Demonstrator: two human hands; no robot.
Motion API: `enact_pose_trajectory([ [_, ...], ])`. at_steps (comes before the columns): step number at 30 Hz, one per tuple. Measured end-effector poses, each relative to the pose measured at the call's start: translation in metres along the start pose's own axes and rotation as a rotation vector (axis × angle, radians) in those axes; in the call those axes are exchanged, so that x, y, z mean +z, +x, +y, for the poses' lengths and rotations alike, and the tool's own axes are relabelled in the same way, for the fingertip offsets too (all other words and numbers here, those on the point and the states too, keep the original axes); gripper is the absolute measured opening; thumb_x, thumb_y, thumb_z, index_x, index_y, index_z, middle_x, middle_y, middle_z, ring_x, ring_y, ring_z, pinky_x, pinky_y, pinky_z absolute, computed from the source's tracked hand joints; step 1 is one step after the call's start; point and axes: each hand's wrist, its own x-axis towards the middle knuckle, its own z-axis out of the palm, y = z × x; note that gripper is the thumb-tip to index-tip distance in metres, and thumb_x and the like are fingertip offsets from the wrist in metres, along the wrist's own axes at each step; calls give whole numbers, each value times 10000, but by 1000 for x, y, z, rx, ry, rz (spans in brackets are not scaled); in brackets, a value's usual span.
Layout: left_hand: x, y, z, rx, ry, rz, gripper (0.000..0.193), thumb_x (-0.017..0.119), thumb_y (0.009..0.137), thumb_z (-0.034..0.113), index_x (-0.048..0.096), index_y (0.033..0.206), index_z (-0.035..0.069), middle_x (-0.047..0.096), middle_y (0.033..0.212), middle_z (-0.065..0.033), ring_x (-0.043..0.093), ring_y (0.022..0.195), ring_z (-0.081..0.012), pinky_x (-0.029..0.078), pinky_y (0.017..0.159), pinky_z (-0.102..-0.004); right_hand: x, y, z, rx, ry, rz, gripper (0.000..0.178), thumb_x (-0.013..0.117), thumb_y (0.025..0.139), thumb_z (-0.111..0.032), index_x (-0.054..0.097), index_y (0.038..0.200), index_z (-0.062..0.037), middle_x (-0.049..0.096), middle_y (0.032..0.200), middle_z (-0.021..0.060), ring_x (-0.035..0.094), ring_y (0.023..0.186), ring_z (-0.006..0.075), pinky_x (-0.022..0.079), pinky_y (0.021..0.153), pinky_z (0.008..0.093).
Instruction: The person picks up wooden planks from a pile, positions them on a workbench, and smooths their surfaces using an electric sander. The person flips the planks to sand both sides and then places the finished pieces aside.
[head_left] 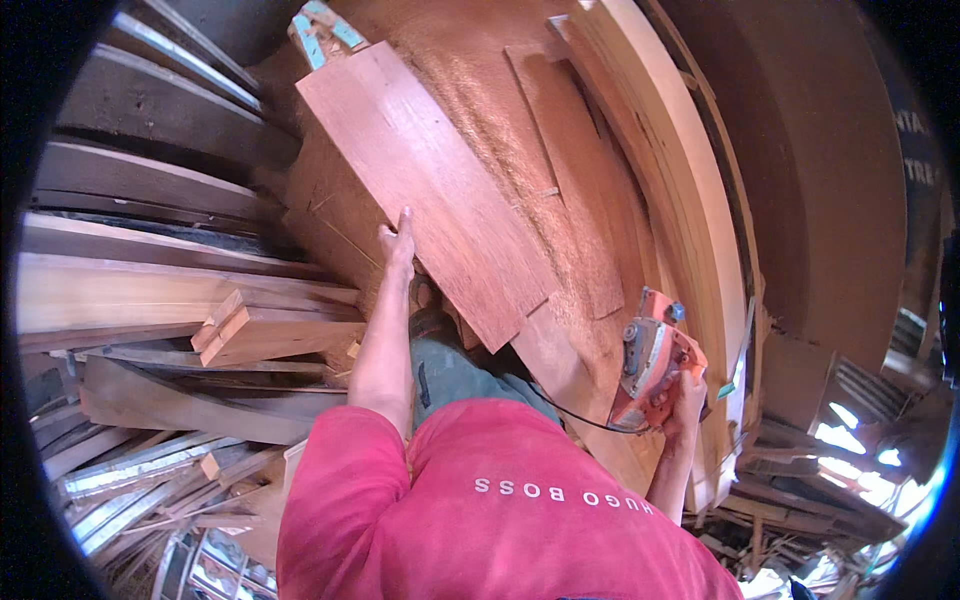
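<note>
A long reddish-brown wooden board (430,190) slants across the middle, its far end beside a worn turquoise-painted piece (322,32). My left hand (400,248) is at the board's left edge, closed on it, with some fingers hidden. Off to the right, away from the board, my right hand (688,398) is wrapped round the grip of an orange corded power tool (655,365). It is boxy and tilted, with a grey side and a blue knob; whether it is a planer or a sander I cannot tell. Its black cord (570,408) runs toward my body.
Sawdust (450,75) covers the ground. Beyond the board lie brown planks (570,170) and a long pale beam (700,150). Stacked timber (150,290) crowds the left side. More scrap wood (820,500) lies at the lower right.
</note>
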Motion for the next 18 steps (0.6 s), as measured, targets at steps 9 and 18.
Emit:
enact_pose_trajectory([
  [9, -35, -146, 37, 279, 261, 193, 513, 762, 807, 338, 513, 987, -74, 591, 1010, -224, 574, 956, -288, 465, 871, -398, -120, -59, 75, -32, 207, 162, 71, 508, 912, -114, 524, 904, -45, 523, 622, 32, 505, 450, 130, 452, 396, 300],
  [18, 59, -187, 82, 550, 433, 172, 764, 813, 705, 324, 411, 1171, -129, 569, 1161, -310, 582, 1103, -397, 447, 986, -435, -189, -115, 112, -101, 380, 221, 66, 589, 866, -44, 551, 867, 10, 527, 619, 47, 485, 454, 113, 446, 423, 277],
])
